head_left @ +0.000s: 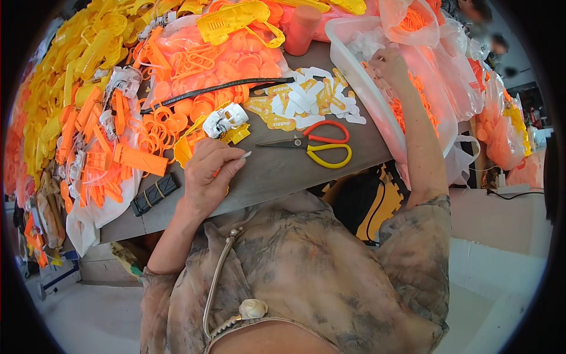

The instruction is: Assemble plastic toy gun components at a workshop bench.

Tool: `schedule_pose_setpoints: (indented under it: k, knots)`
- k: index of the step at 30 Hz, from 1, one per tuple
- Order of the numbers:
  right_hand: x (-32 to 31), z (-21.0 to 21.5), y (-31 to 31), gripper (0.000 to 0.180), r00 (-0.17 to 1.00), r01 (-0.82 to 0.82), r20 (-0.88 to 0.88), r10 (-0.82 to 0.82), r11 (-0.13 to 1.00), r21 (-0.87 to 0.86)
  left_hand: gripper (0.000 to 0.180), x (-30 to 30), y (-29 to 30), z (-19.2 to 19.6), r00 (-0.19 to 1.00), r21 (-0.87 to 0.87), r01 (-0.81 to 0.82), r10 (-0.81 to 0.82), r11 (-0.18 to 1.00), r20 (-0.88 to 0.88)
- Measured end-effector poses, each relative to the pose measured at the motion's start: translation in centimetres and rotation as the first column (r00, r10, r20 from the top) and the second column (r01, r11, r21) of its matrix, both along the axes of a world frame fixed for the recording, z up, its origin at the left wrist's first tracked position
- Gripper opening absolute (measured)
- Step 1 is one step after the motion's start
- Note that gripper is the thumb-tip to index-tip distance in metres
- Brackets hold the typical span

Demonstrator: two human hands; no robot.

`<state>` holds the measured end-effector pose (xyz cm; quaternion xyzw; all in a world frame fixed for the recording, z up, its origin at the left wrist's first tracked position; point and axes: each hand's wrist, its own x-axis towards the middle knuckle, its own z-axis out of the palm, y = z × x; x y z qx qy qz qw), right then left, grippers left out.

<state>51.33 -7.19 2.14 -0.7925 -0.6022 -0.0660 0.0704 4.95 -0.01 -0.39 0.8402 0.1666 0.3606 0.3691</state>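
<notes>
My left hand (206, 172) is closed over the near edge of the table, with a small white piece (246, 154) pinched between thumb and fingertip. Just beyond it sits a white mechanical part (225, 120) on a yellow plastic shell (190, 143). Reaching far right, my right hand (390, 68) is inside a white plastic bin (368, 94), its fingers curled down by crumpled clear plastic (367, 42); what they hold is hidden. Scissors (299, 143) with one red and one yellow handle lie between my hands. Behind them are yellow and white stickers (303, 100).
Orange plastic parts (141, 159) and yellow shells (100, 44) are heaped across the left and back. A black strap (218, 88) crosses the pile. A dark block (154, 193) with a band lies at the front left. Orange cords (421, 97) fill part of the bin.
</notes>
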Motion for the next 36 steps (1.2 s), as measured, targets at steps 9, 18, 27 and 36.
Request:
schedule_pose_setpoints:
  k: [9, 18, 27, 36]
  knots:
    - [-7.4, 9.7, -0.6, 0.022, 0.634, 0.144, -0.743, 0.216, 0.911, 0.387, 0.008, -0.1, 0.7, 1.1, 0.998, -0.254, -0.054, 0.057, 0.966, 0.002]
    - [-26.5, 1.3, -0.9, 0.038, -0.128, -0.133, -0.956, 0.262, 0.951, 0.279, 0.005, -0.9, 0.3, 1.6, 0.998, -0.379, 0.046, -0.023, 0.924, 0.067]
    - [-30.2, -3.7, 0.1, 0.047, -0.666, -0.024, -0.696, 0.269, 0.924, 0.381, 0.007, -1.8, 0.4, 1.3, 0.998, -0.377, 0.033, -0.011, 0.926, 0.061]
    - [-30.8, -3.7, 0.3, 0.048, -0.614, -0.022, -0.731, 0.298, 0.919, 0.393, 0.008, -2.1, 0.6, 0.8, 0.999, -0.351, -0.003, 0.018, 0.936, 0.039]
